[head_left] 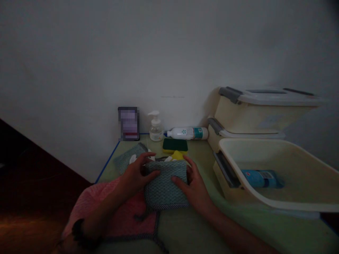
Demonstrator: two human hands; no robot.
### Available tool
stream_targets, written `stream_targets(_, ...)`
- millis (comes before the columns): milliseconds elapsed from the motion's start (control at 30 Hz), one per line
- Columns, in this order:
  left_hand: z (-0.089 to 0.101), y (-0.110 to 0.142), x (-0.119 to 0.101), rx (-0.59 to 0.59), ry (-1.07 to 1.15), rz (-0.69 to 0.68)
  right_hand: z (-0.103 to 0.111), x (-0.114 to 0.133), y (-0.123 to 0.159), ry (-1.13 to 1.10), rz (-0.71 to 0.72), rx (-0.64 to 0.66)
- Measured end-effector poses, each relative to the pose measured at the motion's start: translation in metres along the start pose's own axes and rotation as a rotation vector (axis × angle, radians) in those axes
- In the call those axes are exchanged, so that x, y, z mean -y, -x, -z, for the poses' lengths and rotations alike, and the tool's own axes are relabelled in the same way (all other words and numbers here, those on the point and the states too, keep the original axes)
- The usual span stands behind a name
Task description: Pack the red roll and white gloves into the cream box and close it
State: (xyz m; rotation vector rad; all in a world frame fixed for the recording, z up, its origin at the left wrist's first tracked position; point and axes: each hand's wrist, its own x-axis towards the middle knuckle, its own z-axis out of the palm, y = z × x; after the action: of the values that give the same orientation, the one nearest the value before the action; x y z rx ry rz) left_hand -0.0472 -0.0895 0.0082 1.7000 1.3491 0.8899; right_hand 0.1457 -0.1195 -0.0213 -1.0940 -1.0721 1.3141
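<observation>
A folded blue-grey cleaning cloth (166, 187) with a dark stitched edge is held up between my two hands. My left hand (139, 173) grips its left side, thumb on the near face. On the right side my right hand (194, 185) pinches it the same way, with fingers partly hidden behind. Under my left forearm lies a pink cloth (129, 220) with a dark border. Another blue-grey cloth (127, 157) rests just beyond my left hand, with small white items on it that I cannot make out.
A green-and-yellow sponge (174, 145) and a yellow piece (178, 155) lie past the cloth. Behind stand a pump bottle (156, 130) and a phone (129, 123); a white bottle (188, 133) lies sideways. At right, an open cream bin (230, 194) holds a blue packet (261, 178), beside stacked lidded boxes (238, 114).
</observation>
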Motion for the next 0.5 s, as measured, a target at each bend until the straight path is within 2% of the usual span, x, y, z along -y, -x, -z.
stream_targets(100, -0.001, 0.008, -0.011, -0.13, 0.164, -0.037, 0.003, 0.011, -0.001, -0.134, -0.104, 0.11)
stream_targets(167, -0.002, 0.013, -0.019, -0.107, 0.341, 0.02, 0.004, 0.016, 0.003, -0.229, -0.151, 0.164)
stream_targets(233, -0.004, 0.016, -0.025, -0.003, 0.45, 0.103, 0.005, 0.02, 0.007, -0.298, -0.137, 0.146)
stream_targets(333, -0.008, 0.018, -0.031, 0.105, 0.413, 0.219, 0.006, 0.023, 0.012, -0.336, -0.077, 0.114)
stream_targets(400, -0.011, 0.019, -0.033, 0.066, 0.368, 0.278, 0.008, 0.024, 0.014, -0.337, -0.075, 0.17)
stream_targets(500, -0.015, 0.02, -0.035, -0.052, 0.368, 0.317, 0.011, 0.025, 0.014, -0.26, -0.116, 0.277)
